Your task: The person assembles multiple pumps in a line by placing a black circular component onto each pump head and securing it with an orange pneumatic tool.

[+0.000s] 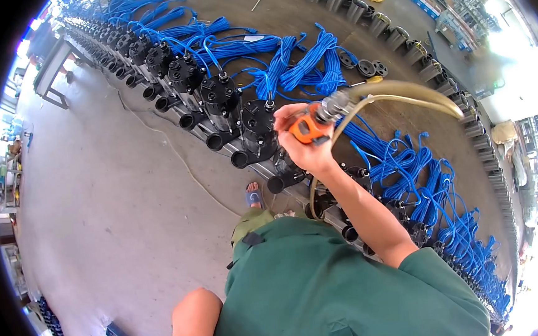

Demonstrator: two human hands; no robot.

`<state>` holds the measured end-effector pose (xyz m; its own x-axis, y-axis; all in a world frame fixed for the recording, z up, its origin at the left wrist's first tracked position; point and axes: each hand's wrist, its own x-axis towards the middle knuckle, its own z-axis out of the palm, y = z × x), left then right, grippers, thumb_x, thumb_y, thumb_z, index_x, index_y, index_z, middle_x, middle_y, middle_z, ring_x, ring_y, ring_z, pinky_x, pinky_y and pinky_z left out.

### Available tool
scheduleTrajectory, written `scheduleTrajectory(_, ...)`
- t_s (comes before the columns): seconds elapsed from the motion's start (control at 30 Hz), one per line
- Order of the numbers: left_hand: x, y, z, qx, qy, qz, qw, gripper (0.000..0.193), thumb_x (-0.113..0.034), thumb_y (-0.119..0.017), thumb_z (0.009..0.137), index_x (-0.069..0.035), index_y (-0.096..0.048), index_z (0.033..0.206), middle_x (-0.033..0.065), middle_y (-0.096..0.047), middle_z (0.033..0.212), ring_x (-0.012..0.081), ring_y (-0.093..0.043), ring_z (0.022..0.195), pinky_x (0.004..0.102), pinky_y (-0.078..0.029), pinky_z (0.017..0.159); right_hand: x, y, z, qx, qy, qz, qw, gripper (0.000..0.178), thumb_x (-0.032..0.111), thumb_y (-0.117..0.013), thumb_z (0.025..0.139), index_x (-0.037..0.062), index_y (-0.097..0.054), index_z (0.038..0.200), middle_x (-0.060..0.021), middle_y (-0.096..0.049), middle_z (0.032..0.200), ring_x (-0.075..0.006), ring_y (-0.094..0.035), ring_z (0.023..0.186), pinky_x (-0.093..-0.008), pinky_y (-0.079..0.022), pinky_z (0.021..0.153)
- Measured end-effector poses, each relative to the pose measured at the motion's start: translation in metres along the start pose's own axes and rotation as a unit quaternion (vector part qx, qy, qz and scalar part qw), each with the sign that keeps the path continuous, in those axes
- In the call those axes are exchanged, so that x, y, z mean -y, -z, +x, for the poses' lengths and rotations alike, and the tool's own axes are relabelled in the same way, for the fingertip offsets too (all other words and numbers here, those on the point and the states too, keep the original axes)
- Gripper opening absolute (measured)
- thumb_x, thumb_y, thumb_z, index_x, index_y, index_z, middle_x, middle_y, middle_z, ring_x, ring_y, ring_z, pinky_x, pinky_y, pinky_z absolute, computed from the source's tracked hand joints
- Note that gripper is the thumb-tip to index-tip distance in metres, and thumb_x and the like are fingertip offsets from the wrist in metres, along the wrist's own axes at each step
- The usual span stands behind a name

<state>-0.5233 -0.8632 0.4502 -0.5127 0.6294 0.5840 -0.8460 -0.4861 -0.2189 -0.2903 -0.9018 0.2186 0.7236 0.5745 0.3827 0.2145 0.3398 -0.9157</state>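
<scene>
My right hand (305, 147) is closed around an orange-and-black hand tool (309, 129), raised above a row of black-topped pumps. A blurred silver part (334, 106) sticks out of the tool beside my fingers. A yellowish hose (395, 96) loops away to the right near it and hangs down past my wrist. Just left of the hand stands a pump (259, 122) with a round black cap and a black outlet. Of my left arm (195, 320) only a bare part shows at the lower edge; its hand is out of the picture.
Pumps (219, 96) run in a long diagonal line, with coiled blue cables (274, 61) along their far side. Metal cylinders (397, 37) line the far right. A thin hose (184, 158) crosses the floor at left. My sandalled foot (253, 195) is close to the pumps.
</scene>
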Motion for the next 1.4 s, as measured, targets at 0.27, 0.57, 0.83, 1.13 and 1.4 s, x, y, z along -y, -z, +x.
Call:
scheduleTrajectory(0.27,0.021,0.022,-0.025,-0.012,0.439,-0.268,0.858,0.039,0.010,-0.059,0.076,-0.012,-0.045,0.046,0.0047,-0.047,0.047,0.0176,-0.058,0.048,0.0245,-0.043,0.052,-0.015,0.013,-0.006,-0.015,-0.031,0.016,0.999,0.018,-0.008,-0.061,0.076,-0.0016,-0.062,0.092,-0.0073,-0.067,0.091,-0.0114,-0.065,0.079,-0.0246,-0.052,0.068)
scheduleTrajectory(0.57,0.052,0.035,-0.031,0.007,0.409,-0.369,0.834,0.039,0.010,-0.055,0.078,-0.011,-0.046,0.047,0.0050,-0.050,0.048,0.0172,-0.051,0.043,0.0252,-0.045,0.052,0.042,0.074,-0.019,-0.210,0.045,-0.026,0.976,0.031,-0.003,-0.053,0.077,-0.0029,-0.058,0.107,-0.0115,-0.062,0.086,-0.0162,-0.059,0.067,-0.0308,-0.053,0.064)
scheduleTrajectory(0.83,0.054,0.185,-0.165,0.391,0.690,0.335,0.508,0.021,-0.011,-0.074,0.088,0.001,-0.058,0.093,0.0018,-0.057,0.077,0.0111,-0.054,0.071,0.0279,-0.047,0.067,-0.001,0.087,-0.031,-0.247,-0.023,-0.071,0.966,0.018,-0.005,-0.063,0.074,-0.0005,-0.064,0.092,-0.0046,-0.066,0.083,-0.0106,-0.063,0.075,-0.0257,-0.051,0.068)
scheduleTrajectory(1.13,0.054,0.301,-0.302,0.461,0.653,0.333,0.500,0.121,-0.023,-0.092,0.061,0.000,-0.015,0.151,0.0235,-0.042,0.148,0.0400,-0.049,0.132,0.0432,-0.040,0.110,-0.008,0.086,-0.039,-0.253,-0.004,-0.152,0.955,0.025,-0.006,-0.058,0.082,0.0009,-0.054,0.106,-0.0082,-0.059,0.082,-0.0144,-0.057,0.065,-0.0263,-0.048,0.057)
scheduleTrajectory(1.4,0.080,0.334,-0.319,0.463,0.643,0.205,0.575,0.115,-0.021,-0.093,0.055,-0.005,-0.031,0.150,0.0216,-0.043,0.151,0.0388,-0.050,0.134,0.0456,-0.043,0.110,-0.006,0.081,-0.036,-0.247,0.004,-0.100,0.964,0.026,-0.004,-0.052,0.081,0.0022,-0.052,0.106,-0.0119,-0.056,0.091,-0.0152,-0.054,0.067,-0.0335,-0.052,0.064)
